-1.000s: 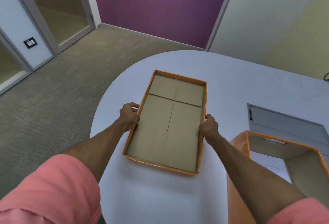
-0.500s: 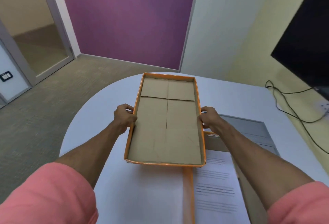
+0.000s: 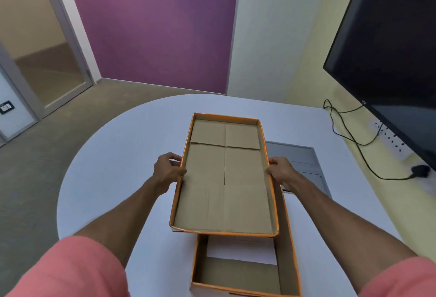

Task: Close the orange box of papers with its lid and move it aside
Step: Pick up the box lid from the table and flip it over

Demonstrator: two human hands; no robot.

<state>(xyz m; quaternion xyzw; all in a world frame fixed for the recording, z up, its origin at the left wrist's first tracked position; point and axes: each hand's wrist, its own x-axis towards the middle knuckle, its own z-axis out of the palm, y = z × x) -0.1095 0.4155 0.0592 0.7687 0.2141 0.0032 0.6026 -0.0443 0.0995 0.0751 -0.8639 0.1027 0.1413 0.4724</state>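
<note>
left hand + right hand grasping orange cardboard lid, inside up | over open orange cardboard box | risk: unflipped, offset far, rim snags

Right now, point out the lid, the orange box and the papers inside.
lid (image 3: 224, 178): head view, its cardboard inner face.
orange box (image 3: 286, 237): head view, right inner wall.
papers (image 3: 240, 248): head view, visible white top sheet.

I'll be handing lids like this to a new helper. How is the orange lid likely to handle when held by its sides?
Probably light: the lid is a shallow cardboard tray that the left hand and right hand hold up by its long rims. It may flex somewhat, given the creased panel. It seems unlikely to slip, since the thumbs hook over the rims.
</note>
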